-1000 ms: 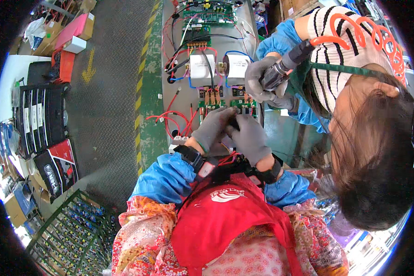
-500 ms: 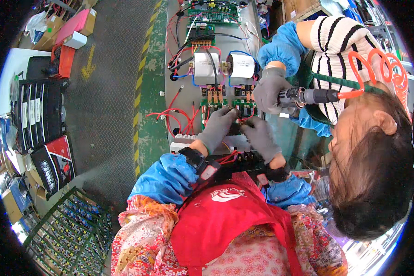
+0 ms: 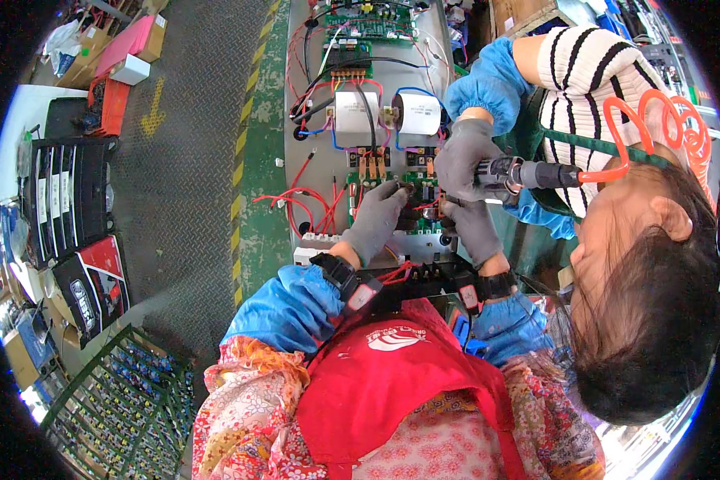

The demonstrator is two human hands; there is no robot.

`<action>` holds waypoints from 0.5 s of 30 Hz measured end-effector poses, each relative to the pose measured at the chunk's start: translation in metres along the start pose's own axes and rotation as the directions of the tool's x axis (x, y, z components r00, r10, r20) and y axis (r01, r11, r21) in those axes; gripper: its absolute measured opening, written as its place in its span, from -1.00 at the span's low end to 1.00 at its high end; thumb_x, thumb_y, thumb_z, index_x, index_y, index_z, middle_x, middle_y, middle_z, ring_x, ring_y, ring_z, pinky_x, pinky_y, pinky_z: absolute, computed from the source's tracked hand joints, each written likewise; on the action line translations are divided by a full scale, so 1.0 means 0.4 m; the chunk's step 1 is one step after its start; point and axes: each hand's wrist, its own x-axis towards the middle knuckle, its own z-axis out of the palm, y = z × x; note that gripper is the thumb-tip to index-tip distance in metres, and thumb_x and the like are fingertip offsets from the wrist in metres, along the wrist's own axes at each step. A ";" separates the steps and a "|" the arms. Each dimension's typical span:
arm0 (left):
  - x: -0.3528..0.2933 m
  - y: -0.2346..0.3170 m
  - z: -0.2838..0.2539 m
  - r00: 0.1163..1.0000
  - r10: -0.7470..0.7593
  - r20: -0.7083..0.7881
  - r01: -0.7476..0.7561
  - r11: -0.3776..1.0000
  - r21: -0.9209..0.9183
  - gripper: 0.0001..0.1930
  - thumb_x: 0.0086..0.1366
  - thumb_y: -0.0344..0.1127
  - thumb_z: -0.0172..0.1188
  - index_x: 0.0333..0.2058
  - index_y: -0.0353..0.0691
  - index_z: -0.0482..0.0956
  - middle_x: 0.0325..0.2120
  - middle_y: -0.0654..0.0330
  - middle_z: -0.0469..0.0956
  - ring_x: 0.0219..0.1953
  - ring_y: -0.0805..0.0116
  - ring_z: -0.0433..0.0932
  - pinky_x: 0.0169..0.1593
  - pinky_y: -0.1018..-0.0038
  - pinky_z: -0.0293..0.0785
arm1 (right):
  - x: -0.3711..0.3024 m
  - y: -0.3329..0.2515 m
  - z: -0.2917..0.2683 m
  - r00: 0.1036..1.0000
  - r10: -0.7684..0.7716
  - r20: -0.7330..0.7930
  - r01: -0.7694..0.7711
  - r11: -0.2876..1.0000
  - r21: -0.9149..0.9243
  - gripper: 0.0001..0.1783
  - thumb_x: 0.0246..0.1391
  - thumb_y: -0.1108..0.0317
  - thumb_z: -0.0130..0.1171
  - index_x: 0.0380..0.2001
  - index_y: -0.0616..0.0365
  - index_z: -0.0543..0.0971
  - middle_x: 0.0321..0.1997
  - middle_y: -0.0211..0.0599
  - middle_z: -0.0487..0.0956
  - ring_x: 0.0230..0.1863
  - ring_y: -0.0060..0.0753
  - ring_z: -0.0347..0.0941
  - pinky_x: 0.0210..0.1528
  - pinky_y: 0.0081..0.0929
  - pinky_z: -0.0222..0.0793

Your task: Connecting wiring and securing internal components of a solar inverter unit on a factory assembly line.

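Observation:
My left hand [image 3: 378, 214], in a grey glove, reaches over a green circuit board [image 3: 356, 204] in a metal chassis. Its fingers are pinched together at the tips, and what they hold is hidden. On the board's right side is my right hand [image 3: 475, 230], also gloved, its fingers curled close to small parts and a red wire. I cannot make out what is in them. Just above it, a co-worker's gloved hand [image 3: 466, 160] grips an air-powered screwdriver [image 3: 528, 173] with a coiled orange hose [image 3: 614, 128].
Two white cylindrical capacitors [image 3: 356, 114] sit farther up the chassis [image 3: 306, 164]. Loose red wires [image 3: 322, 210] spread at left of the board. The co-worker's head [image 3: 644, 296] leans in close at the right. A walkway [image 3: 188, 160] with a yellow-black edge runs along the left.
My right hand has moved to the right and slightly toward me, uncovering part of the board. My left hand stays nearly in place. The co-worker's hand and screwdriver have shifted slightly left.

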 end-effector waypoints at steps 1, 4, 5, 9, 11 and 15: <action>-0.007 0.009 0.005 1.000 0.017 -0.019 -0.016 0.999 0.052 -0.63 0.35 -0.32 0.07 0.05 -0.44 0.40 -0.32 0.26 0.49 -0.31 0.57 0.39 -0.24 0.63 0.35 | 0.004 0.004 0.001 0.995 -0.103 -0.004 0.103 0.993 0.054 -0.70 0.03 0.40 0.13 -0.12 0.17 0.51 -0.29 -0.39 0.56 -0.36 -0.57 0.49 -0.46 -0.58 0.41; 0.002 0.001 0.017 1.000 0.019 0.009 -0.016 0.981 -0.195 -0.65 0.33 -0.36 0.08 0.03 -0.43 0.41 -0.32 0.26 0.51 -0.30 0.56 0.42 -0.24 0.62 0.38 | 0.040 0.107 -0.002 0.955 -0.296 -0.034 0.289 0.948 -0.134 -0.69 0.03 0.38 0.14 -0.12 0.19 0.51 -0.26 -0.38 0.56 -0.37 -0.56 0.49 -0.46 -0.60 0.41; -0.001 0.004 0.015 1.000 0.019 0.006 -0.017 0.980 -0.196 -0.65 0.33 -0.36 0.08 0.03 -0.43 0.41 -0.32 0.26 0.51 -0.30 0.56 0.42 -0.24 0.62 0.38 | 0.042 0.107 -0.004 0.955 -0.296 -0.030 0.290 0.948 -0.134 -0.69 0.03 0.38 0.14 -0.12 0.19 0.51 -0.26 -0.38 0.56 -0.37 -0.56 0.49 -0.46 -0.60 0.41; 0.019 -0.027 -0.005 1.000 -0.015 0.013 0.016 0.998 -0.059 -0.67 0.31 -0.40 0.10 0.01 -0.42 0.44 -0.32 0.23 0.54 -0.32 0.52 0.49 -0.23 0.55 0.47 | 0.057 0.081 0.005 0.996 -0.090 0.027 0.092 0.992 -0.087 -0.71 0.03 0.34 0.16 -0.15 0.18 0.52 -0.29 -0.37 0.56 -0.40 -0.55 0.48 -0.50 -0.57 0.40; 0.032 -0.045 -0.004 1.000 0.019 0.016 -0.018 0.996 -0.087 -0.69 0.30 -0.41 0.10 -0.01 -0.41 0.45 -0.33 0.23 0.55 -0.34 0.51 0.50 -0.24 0.54 0.48 | 0.070 0.110 0.003 0.988 -0.140 0.057 0.148 0.973 -0.176 -0.72 0.03 0.33 0.16 -0.17 0.18 0.53 -0.30 -0.37 0.57 -0.41 -0.56 0.48 -0.51 -0.55 0.39; 0.010 -0.018 0.007 1.000 -0.006 0.021 0.010 0.982 -0.190 -0.72 0.28 -0.42 0.11 -0.06 -0.41 0.49 -0.31 0.20 0.57 -0.32 0.49 0.52 -0.21 0.54 0.49 | 0.081 0.113 0.015 0.971 -0.237 0.033 0.237 0.928 -0.287 -0.77 0.03 0.33 0.15 -0.23 0.19 0.55 -0.37 -0.37 0.56 -0.46 -0.55 0.47 -0.53 -0.52 0.39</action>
